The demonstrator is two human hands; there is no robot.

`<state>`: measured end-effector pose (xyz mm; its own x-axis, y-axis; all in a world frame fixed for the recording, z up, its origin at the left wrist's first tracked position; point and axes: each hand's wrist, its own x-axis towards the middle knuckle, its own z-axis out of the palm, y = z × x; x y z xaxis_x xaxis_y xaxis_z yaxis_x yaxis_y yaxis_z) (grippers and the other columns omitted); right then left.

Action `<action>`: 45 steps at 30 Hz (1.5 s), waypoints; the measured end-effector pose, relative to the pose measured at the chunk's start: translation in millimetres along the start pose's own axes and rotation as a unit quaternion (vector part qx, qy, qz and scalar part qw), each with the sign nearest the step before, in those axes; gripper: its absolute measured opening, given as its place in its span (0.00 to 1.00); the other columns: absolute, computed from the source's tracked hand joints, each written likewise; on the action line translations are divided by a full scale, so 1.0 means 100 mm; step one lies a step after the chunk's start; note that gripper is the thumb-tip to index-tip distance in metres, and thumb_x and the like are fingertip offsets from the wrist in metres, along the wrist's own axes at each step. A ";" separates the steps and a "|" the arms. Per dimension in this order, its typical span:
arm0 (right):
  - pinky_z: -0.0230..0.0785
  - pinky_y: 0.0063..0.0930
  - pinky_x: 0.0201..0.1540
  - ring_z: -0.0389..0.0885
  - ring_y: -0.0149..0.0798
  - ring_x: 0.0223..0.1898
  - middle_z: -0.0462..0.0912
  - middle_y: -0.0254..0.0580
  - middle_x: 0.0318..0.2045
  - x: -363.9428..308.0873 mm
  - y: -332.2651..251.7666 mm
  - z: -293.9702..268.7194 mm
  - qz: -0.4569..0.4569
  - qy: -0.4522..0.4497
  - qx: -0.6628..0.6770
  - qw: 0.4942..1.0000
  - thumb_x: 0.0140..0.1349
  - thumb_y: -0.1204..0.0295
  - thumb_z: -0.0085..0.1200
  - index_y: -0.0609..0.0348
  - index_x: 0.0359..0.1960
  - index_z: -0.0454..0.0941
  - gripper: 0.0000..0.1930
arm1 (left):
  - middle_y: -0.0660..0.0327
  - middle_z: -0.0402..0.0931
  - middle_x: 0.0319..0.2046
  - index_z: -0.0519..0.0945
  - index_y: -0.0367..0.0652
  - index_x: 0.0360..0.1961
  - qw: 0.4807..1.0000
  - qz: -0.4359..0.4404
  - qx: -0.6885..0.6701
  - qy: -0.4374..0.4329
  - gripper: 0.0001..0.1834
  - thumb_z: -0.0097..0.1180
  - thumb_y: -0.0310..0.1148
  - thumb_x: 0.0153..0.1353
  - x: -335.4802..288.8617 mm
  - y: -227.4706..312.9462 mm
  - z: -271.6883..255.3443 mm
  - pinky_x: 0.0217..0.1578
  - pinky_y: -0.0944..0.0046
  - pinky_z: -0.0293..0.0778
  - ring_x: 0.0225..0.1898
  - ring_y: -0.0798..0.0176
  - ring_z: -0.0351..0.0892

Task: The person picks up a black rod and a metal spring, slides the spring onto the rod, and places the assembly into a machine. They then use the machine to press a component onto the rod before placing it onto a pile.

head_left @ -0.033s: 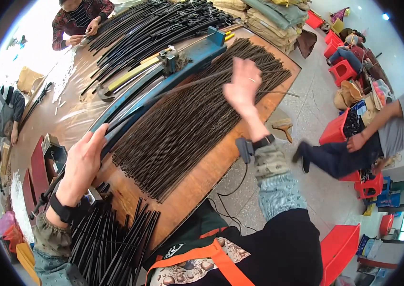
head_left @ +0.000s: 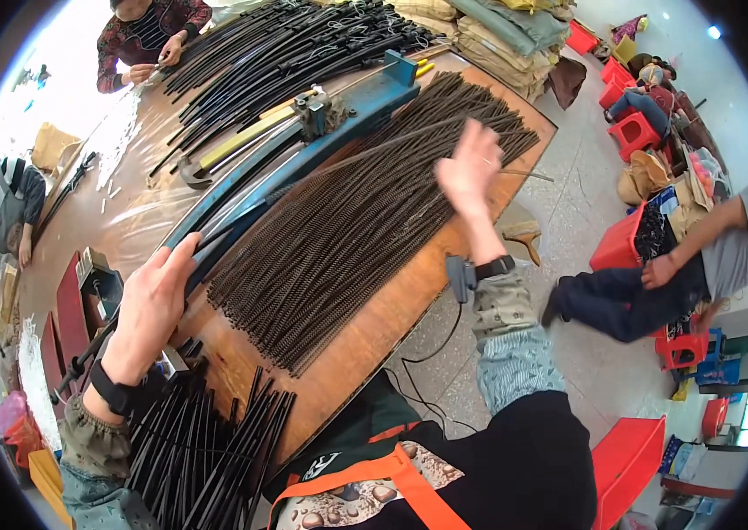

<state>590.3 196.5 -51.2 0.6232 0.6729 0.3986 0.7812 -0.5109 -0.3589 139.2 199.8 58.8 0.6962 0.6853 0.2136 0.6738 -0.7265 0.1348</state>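
My left hand (head_left: 151, 305) is closed around a black tube (head_left: 87, 353) at the left of the table. From near its fingertips a long thin coil spring (head_left: 347, 161), blurred, runs up and right to my right hand. My right hand (head_left: 469, 172) is above the far right part of the spring pile, its fingers smeared by motion but at the spring's end. Below the strand lies a broad pile of dark coil springs (head_left: 339, 238) on the wooden table (head_left: 365, 340). A blue metal rail (head_left: 303, 163) with a clamp (head_left: 317, 115) runs along behind the pile.
A hammer (head_left: 224, 157) lies behind the rail, near many black tubes (head_left: 303, 44). More black tubes (head_left: 206, 442) are by my left forearm. Co-workers sit across the table; a person in grey (head_left: 727, 247) is at the right, near red stools (head_left: 634, 132). A brush (head_left: 524, 240) is beyond the table edge.
My right hand has moved right and slightly down, with the spring's end following it. My left hand has stayed almost still. The person at the right has shifted a little.
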 end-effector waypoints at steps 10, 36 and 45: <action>0.56 0.48 0.70 0.60 0.56 0.70 0.62 0.56 0.68 0.56 0.55 0.18 -0.028 -0.048 0.037 0.998 0.51 0.79 0.51 0.59 0.69 0.59 0.38 | 0.48 0.74 0.32 0.70 0.43 0.62 1.000 0.012 -0.006 0.008 0.25 0.54 0.22 0.63 -0.05 0.22 -0.05 0.32 0.51 0.74 0.33 0.42 0.78; 0.76 0.38 0.42 0.82 0.47 0.37 0.84 0.41 0.30 0.41 -0.05 0.47 -0.381 0.017 0.196 0.904 0.57 0.75 0.59 0.53 0.36 0.83 0.06 | 0.50 0.73 0.29 0.68 0.43 0.65 0.999 -0.006 -0.006 0.040 0.28 0.54 0.22 0.62 -0.13 -0.04 -0.09 0.31 0.50 0.74 0.31 0.43 0.78; 0.76 0.36 0.41 0.82 0.46 0.35 0.84 0.41 0.30 0.47 -0.18 0.47 -0.335 0.082 0.243 0.907 0.55 0.74 0.62 0.54 0.35 0.83 0.06 | 0.48 0.74 0.31 0.74 0.43 0.58 1.000 -0.030 -0.007 0.000 0.21 0.54 0.22 0.63 -0.09 0.07 -0.12 0.32 0.49 0.72 0.32 0.39 0.76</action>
<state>604.1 262.6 -65.3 0.0436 0.6355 0.7708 0.9025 0.3058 -0.3031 134.8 187.8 69.2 0.6553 0.7271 0.2045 0.7101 -0.6853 0.1613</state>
